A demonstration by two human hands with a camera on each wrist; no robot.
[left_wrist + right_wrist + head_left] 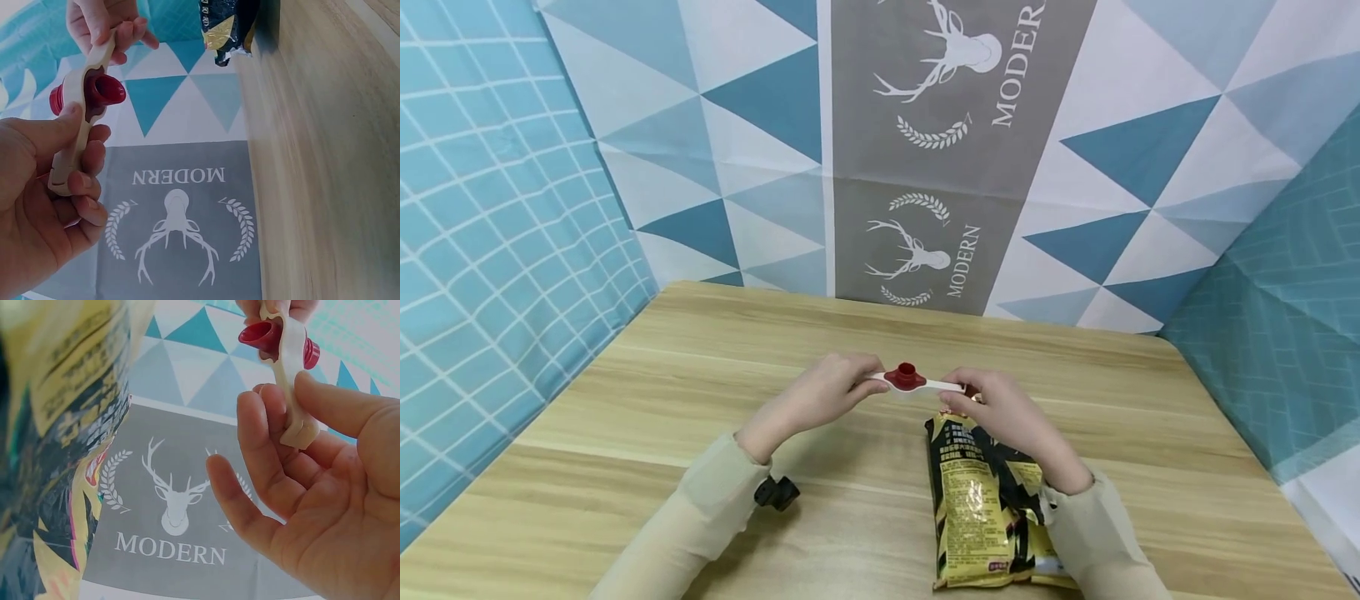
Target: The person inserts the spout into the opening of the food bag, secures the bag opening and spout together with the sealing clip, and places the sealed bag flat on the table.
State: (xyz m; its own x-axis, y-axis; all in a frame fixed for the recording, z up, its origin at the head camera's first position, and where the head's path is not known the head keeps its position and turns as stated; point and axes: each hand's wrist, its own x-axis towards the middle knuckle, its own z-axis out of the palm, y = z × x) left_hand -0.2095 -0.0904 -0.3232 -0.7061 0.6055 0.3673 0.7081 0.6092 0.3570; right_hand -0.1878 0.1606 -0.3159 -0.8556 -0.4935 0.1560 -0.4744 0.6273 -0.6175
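Pale sleeves stretch in from seven and five o'clock over a smooth wood-grain table, a glossy, crinkled black-and-gold bag lying at five o'clock. Left hand at nine and right hand at three each pinch one end of a slim, plastic-looking white bar just below mid-view; steady handling likely calls for light, level pressure, fingertips clear of its flared red spout.

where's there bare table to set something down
Bare wooden table: left of the left sleeve, right of the right sleeve, behind the left hand up to the patterned backdrop, and between left sleeve and gold-black bag. Crowded: around the bag, by the right hand.
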